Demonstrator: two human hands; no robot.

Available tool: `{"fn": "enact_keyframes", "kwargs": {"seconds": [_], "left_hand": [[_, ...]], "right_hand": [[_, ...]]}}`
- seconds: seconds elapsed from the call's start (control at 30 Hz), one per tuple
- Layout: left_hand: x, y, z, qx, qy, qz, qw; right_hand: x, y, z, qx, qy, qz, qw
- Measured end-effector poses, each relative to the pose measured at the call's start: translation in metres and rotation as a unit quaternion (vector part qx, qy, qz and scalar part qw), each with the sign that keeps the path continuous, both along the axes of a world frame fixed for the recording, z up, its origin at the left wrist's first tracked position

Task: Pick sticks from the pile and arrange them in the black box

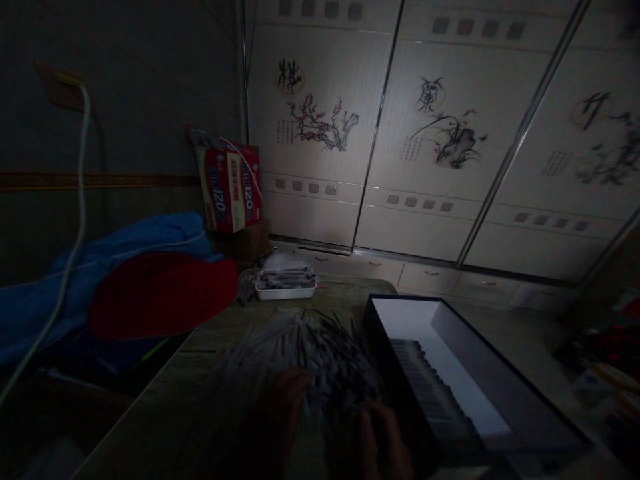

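Note:
A loose heap of thin, dark, stick-like pieces [305,347] lies on the table in front of me; the dim light and blur hide exactly what they are. My left hand [283,400] reaches over the near side of this heap, its fingers smeared by motion and shadow. At the heap's near right edge, my right hand [383,437] has its fingers bent inward; whatever is between them is hidden. Just right of that hand stands an open box [465,360] with dark edges and a white inside. Along its left side runs a row of similar slim pieces [433,387].
A white tray [286,293] of thin pieces sits at the table's [200,367] far end. Left of the table are a red round item [165,293] and blue cloth [145,243]. Red cartons [230,190] are stacked before the sliding doors [320,133]. A white cable [80,200] hangs at left.

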State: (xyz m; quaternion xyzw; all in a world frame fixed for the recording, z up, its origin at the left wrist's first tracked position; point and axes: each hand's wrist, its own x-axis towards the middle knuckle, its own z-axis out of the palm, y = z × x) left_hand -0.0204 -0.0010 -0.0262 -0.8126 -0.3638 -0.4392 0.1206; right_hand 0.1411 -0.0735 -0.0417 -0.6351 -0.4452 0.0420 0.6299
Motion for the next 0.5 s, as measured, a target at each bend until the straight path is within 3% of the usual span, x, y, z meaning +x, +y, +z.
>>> {"fn": "enact_keyframes", "kwargs": {"seconds": [0.23,0.5], "left_hand": [[0.017,-0.020,0.019,-0.007,0.018,-0.030,0.999],[0.013,-0.016,0.013,-0.022,0.027,-0.039,0.999]], "right_hand": [[-0.016,0.007,-0.011,0.024,-0.013,0.091,0.995],[-0.012,0.006,-0.006,-0.003,-0.005,0.103,0.995]]}}
